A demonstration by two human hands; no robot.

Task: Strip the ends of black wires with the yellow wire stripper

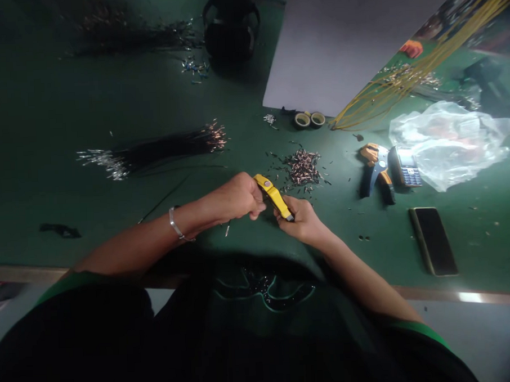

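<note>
At the yellow hand tool [273, 197], two bare hands meet over the green table [388, 258].

The right hand [303, 220] has its fingers wrapped round the tool's near end; the left hand [243, 196] is curled at its far end, and whether those fingers pinch a wire cannot be told. The step in hand looks like working a wire's end with the tool; the next move seems to call for a steady left hand and a squeeze from the right. Just beyond the tool lies a loose pile of snippets [303, 166]; to its left, a bundle of black wires [166, 151]. Well to its right lies a clear plastic bag [456, 148], its contents too blurred to name.
</note>
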